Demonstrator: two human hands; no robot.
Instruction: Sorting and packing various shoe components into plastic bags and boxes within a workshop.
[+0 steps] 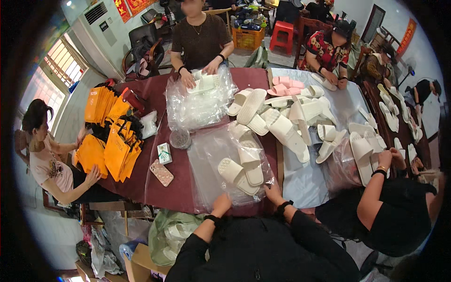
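The long tabletop, covered in dark red cloth on the left and pale blue sheeting on the right, carries the work.

On its far right half lies a large loose heap of white foam slippers, not yet bagged; this appears to be the bulk of what is left.

At the far centre, a pile of crumpled clear plastic bags lies before another person.

Directly at the near edge lies a clear plastic bag laid flat, holding a pair of white slippers side by side. Judged from this, the pair is already inside and the bag mouth remains to be closed.

The left hand is curled shut, pinching the bag's near edge. The right hand grips the same edge further right, fingers closed on the plastic.
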